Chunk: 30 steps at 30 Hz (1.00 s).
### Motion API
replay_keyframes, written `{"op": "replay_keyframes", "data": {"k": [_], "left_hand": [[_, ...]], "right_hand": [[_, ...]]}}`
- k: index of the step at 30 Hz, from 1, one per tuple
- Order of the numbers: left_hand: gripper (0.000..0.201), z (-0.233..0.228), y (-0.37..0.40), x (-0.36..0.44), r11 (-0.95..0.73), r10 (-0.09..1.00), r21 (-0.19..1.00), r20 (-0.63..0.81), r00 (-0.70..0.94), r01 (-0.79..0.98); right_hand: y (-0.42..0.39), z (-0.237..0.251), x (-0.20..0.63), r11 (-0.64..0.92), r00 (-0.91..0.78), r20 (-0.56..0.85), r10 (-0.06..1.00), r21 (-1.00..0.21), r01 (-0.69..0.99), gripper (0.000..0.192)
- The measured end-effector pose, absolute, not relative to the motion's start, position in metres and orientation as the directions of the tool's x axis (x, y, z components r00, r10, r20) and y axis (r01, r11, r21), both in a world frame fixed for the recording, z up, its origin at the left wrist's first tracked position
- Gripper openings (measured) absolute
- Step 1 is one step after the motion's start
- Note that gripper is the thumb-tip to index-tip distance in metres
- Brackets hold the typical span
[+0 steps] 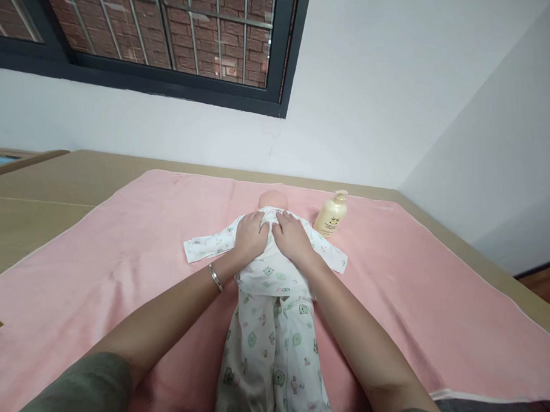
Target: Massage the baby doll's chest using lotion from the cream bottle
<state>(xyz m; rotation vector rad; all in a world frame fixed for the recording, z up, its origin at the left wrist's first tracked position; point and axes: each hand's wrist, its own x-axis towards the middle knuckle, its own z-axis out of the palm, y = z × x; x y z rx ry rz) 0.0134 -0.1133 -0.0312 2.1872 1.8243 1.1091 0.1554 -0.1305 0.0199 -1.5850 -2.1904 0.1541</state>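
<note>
The doll point(271, 273) lies in the middle of the pink towel point(122, 249), head away from me and legs toward me, dressed in a white printed top and matching trousers. Both my hands rest flat on its upper body, side by side and almost touching: my left hand point(252, 234) on the left shoulder area, my right hand point(292, 235) on the right. The fingers of both are spread and laid flat on the cloth, pressing down rather than pinching anything.

I judge the doll to be light, with a firm head and a softer body under loose, thin cotton. The fabric will slide and bunch over the body, so a grip on cloth alone would slip; I would hold the trunk itself, under the arms, or support the head and back together. The sleeves lie flat out to each side and look limp.

A cream pump bottle point(330, 214) stands just beside the doll's right sleeve, near my right hand but apart from it. A silver bangle point(215, 276) sits on my left wrist.

The doll's face cannot be made out; only the bald top of the head point(273, 200) shows beyond my fingers. Its hands are lost in the sleeves, and its feet are cut off at the bottom edge. The bottle's label is too small to read.
</note>
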Motion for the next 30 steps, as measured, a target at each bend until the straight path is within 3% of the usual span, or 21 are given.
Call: {"op": "replay_keyframes", "data": {"k": [7,13,18,25,30], "left_hand": [[0.042,-0.028,-0.114,0.014,-0.286,0.885,0.484,0.465,0.033,0.827],[0.043,-0.029,-0.114,0.014,-0.282,0.890,0.482,0.455,0.038,0.830],[0.043,-0.029,-0.114,0.014,-0.280,0.890,0.493,0.455,0.030,0.824],[0.046,-0.030,-0.116,0.014,-0.295,0.887,0.513,0.461,0.031,0.806],[0.045,-0.017,-0.118,0.014,-0.269,0.914,0.509,0.403,0.049,0.818]], "right_hand": [[-0.129,0.020,0.157,0.328,-0.179,0.377,0.909,-0.380,0.865,0.054],[-0.126,0.015,0.158,0.314,-0.210,0.275,0.938,-0.424,0.850,0.053],[-0.128,0.021,0.161,0.308,-0.099,0.417,0.903,-0.472,0.826,0.059],[-0.123,0.003,0.157,0.454,-0.292,0.379,0.878,-0.466,0.760,0.043],[-0.121,0.032,0.180,0.435,-0.146,0.502,0.852,-0.524,0.732,0.047]]}}
